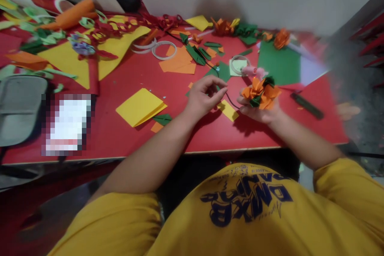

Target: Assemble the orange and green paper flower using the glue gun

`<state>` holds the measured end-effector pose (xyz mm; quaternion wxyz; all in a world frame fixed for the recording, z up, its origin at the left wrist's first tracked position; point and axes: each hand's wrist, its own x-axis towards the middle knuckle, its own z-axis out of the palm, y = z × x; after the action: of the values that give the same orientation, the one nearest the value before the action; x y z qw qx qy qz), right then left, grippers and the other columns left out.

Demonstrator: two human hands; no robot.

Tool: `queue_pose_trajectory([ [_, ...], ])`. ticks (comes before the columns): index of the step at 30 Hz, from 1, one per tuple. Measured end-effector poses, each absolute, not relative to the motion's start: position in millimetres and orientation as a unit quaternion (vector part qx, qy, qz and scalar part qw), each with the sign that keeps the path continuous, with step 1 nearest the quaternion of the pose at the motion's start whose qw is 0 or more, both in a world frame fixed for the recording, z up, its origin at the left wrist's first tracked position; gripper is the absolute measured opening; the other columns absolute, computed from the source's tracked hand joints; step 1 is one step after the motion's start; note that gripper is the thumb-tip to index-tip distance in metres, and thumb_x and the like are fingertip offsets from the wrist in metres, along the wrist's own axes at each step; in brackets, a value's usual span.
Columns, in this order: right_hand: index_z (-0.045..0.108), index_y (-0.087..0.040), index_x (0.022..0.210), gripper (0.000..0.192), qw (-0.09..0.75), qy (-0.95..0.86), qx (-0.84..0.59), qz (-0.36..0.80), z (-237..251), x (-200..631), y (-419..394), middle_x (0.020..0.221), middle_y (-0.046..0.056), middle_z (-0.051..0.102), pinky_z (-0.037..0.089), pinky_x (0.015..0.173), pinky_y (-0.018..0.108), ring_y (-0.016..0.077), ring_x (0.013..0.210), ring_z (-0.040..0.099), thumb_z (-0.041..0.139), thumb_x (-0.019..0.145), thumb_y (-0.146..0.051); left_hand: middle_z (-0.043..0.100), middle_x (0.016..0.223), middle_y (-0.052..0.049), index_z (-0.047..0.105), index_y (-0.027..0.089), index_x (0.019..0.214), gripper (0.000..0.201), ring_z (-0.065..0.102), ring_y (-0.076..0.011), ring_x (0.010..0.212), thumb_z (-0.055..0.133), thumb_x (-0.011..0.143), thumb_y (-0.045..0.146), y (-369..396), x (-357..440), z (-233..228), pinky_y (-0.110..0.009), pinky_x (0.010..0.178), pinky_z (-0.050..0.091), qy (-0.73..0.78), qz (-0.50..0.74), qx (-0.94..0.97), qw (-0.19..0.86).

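1. On the red worktop (180,88), has folded yellow paper (139,107) at left.
2. Curls the left hand (204,94) beside a thin dark cord (232,102); cannot tell whether pinching it.
3. Holds an orange paper flower (264,95) above the worktop, in the closed grip of the right hand (261,115).

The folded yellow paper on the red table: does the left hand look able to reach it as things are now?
Probably yes. The folded yellow paper lies to the left of the left hand; nothing seems to cover it, and the way across the red table looks free.
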<state>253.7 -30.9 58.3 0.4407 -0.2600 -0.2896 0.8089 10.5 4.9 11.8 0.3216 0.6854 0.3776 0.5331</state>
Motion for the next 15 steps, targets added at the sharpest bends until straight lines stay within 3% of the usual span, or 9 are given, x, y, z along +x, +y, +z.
queue_pose_trajectory([
  [9,0.079,-0.030,0.105,0.057,0.433,-0.223,-0.318,0.813,30.7,255.2,-26.6,0.093,0.004,0.086,0.064,0.068,0.031,0.0227,0.086,0.076,0.095,0.086,-0.081,0.082,0.091,-0.004,0.087,0.024,0.102,0.036,0.057,-0.0098,0.062,0.087,0.106,0.060,6.6,9.0,10.2,-0.026,0.060,0.047,0.366,0.522,0.703,0.316],
  [15,0.082,-0.033,0.111,0.051,0.433,-0.294,-0.317,0.791,33.3,255.9,-28.6,0.110,0.000,0.087,0.070,0.079,0.030,0.0220,0.101,0.082,0.104,0.080,-0.068,0.080,0.087,-0.003,0.086,0.024,0.100,0.048,0.057,-0.0108,0.062,0.087,0.103,0.072,8.6,9.2,7.3,-0.027,0.060,0.046,0.385,0.523,0.691,0.317],
])
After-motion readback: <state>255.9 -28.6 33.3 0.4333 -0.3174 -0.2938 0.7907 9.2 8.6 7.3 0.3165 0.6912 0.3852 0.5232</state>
